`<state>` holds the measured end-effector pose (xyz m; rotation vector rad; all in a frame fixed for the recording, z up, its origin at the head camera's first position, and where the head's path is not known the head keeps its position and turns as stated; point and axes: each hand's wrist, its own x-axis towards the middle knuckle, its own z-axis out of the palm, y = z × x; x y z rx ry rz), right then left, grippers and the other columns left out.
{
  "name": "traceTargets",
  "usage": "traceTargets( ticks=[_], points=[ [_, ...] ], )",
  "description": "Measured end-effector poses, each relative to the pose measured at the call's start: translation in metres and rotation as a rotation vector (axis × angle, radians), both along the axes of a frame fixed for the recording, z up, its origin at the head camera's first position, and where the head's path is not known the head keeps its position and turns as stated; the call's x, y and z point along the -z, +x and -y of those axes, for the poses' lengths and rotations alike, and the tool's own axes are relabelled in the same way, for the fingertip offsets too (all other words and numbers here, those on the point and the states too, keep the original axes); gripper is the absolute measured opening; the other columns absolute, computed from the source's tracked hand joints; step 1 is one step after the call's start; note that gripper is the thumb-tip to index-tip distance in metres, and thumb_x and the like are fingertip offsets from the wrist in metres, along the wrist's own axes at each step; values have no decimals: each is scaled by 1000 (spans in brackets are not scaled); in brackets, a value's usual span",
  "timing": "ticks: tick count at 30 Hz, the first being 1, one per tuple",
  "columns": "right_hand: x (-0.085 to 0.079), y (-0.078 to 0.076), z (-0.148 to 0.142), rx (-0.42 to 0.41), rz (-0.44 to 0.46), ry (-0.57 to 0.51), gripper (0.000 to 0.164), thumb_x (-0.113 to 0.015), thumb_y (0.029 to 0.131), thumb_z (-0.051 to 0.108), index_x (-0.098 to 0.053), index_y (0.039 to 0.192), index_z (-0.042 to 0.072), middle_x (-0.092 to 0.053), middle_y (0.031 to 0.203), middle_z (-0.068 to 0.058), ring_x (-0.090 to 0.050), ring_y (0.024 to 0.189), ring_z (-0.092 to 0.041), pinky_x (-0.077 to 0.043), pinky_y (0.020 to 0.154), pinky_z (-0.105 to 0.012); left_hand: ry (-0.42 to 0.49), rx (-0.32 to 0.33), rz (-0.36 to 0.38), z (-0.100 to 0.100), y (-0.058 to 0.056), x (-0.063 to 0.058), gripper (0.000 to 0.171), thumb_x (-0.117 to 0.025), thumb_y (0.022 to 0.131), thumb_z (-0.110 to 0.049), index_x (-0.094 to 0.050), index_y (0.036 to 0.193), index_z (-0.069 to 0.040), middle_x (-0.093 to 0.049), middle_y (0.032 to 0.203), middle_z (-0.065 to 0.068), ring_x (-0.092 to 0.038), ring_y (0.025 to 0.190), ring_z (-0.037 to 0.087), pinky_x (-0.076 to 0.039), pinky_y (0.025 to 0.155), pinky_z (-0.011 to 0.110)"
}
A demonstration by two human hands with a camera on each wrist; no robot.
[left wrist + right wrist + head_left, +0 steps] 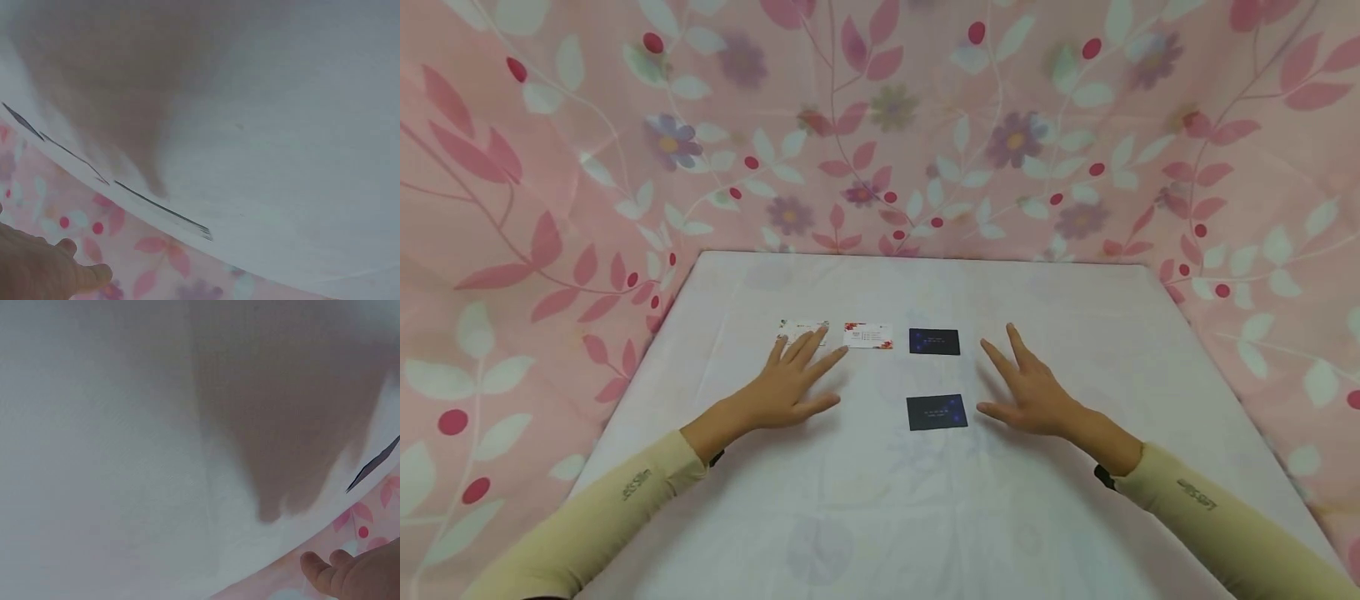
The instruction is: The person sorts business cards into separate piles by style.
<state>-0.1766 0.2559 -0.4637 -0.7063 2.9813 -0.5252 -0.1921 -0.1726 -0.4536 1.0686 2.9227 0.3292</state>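
In the head view my left hand (787, 392) is spread with straight fingers, holding nothing, its fingertips in front of a white card with leafy corners (807, 327) and partly hiding it. To its right lies a white card with red flower corners (868, 336). A dark blue-black card (935, 342) continues that row. Closer to me lies a second dark card (937, 412), slightly turned. My right hand (1032, 392) is right of both dark cards, fingers apart and straight, with nothing in it. In the wrist views each hand appears raised over the table, casting a shadow.
A white cloth covers the table (865, 508), whose back edge meets a pink floral curtain (880, 167). The curtain also hangs along the left and right sides. Light sleeves cover both forearms, with dark straps at the wrists.
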Motion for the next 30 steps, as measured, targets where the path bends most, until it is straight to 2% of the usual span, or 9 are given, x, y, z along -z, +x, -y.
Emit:
traceTargets(
  ticks=[4, 8, 11, 13, 17, 21, 25, 30],
  points=[
    [3, 1, 14, -24, 44, -25, 95, -75, 83, 50, -25, 157, 19, 4, 165, -22, -26, 143, -52, -34, 101, -74, 26, 103, 24, -31, 7, 1, 60, -41, 103, -50, -24, 158, -32, -4, 168, 6, -18, 151, 38, -12, 114, 69],
    [7, 1, 27, -52, 64, -38, 92, -78, 81, 47, -31, 154, 16, -5, 163, -24, -33, 141, -49, -36, 102, -71, -27, 199, 92, -63, 12, -2, 62, -41, 102, -53, -23, 158, -33, -6, 168, 4, -20, 151, 33, -16, 115, 68],
    [7, 0, 36, -81, 71, -41, 90, -78, 81, 47, -35, 152, 14, -15, 160, -26, -43, 136, -45, -40, 101, -67, -47, 243, 170, -83, 14, -6, 65, -43, 100, -56, -23, 158, -33, -7, 168, 4, -19, 152, 30, -17, 116, 66],
    [6, -3, 40, -104, 72, -39, 86, -78, 81, 47, -39, 150, 12, -28, 155, -26, -48, 131, -43, -43, 101, -63, -35, 260, 202, -94, 13, -10, 69, -49, 98, -56, -27, 157, -29, -13, 167, 6, -22, 151, 28, -21, 117, 62],
    [4, -9, 48, -109, 101, -55, 78, -80, 80, 44, -48, 141, 8, -50, 136, -22, -55, 119, -36, -49, 97, -55, 35, 218, 243, -112, 4, -9, 72, -63, 93, -51, -40, 151, -15, -41, 155, 11, -42, 141, 26, -37, 113, 48],
    [3, -12, 57, -98, 163, -88, 73, -85, 75, 42, -55, 132, 9, -57, 119, -14, -57, 107, -27, -50, 92, -45, 104, 101, 341, -127, -7, -2, 66, -71, 90, -45, -51, 141, -8, -62, 131, 9, -60, 116, 20, -50, 98, 34],
    [4, -13, 64, -107, 184, -74, 71, -89, 69, 43, -59, 125, 11, -58, 108, -9, -55, 98, -21, -49, 87, -38, 116, 26, 417, -136, -14, 2, 62, -75, 87, -42, -55, 136, -9, -67, 116, 8, -60, 98, 16, -50, 85, 29],
    [6, -17, 67, -105, 208, -68, 56, -91, 68, 39, -64, 107, 10, -58, 98, -5, -53, 88, -16, -47, 80, -32, 59, 26, 448, -143, -17, 6, 50, -79, 85, -35, -61, 126, -12, -63, 109, 4, -56, 92, 13, -48, 82, 26]
  ],
)
